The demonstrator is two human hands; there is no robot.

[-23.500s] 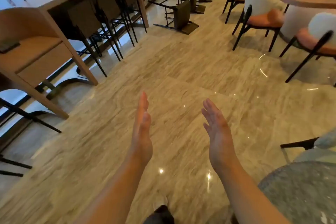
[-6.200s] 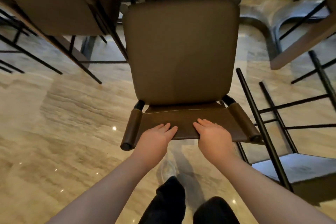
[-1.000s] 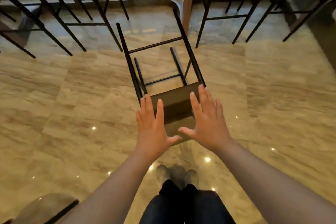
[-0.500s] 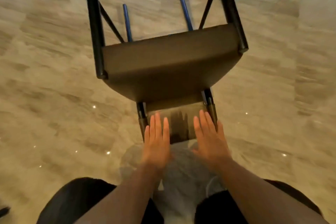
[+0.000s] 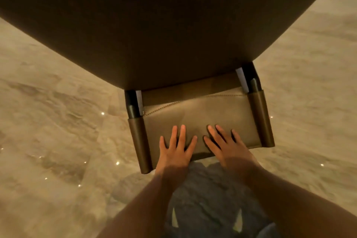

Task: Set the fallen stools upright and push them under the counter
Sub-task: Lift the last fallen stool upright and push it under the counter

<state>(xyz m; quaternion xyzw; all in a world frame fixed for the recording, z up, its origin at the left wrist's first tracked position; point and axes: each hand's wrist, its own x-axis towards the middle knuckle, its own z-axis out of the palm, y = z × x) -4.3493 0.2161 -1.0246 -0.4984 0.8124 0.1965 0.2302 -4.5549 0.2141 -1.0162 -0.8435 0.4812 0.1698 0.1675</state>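
One brown stool (image 5: 173,25) lies tipped on the floor, its big dark seat filling the top of the head view. Its padded backrest (image 5: 202,110) hangs between two black posts just below the seat, close to me. My left hand (image 5: 174,152) lies flat on the backrest's near left part with the fingers spread. Beside it, my right hand (image 5: 226,149) rests flat on the near right part, fingers also apart. Both thumbs are hidden at the backrest's near edge. The stool's legs and the counter are out of view.
Glossy beige marble floor (image 5: 58,121) spreads to the left and right of the stool, with small light reflections on it. My grey clothing (image 5: 208,199) shows below my forearms at the bottom of the view.
I have come much closer to the fallen stool, and its seat now fills the top of the view. Both hands have moved forward from the air onto the backrest, with their fingers spread.
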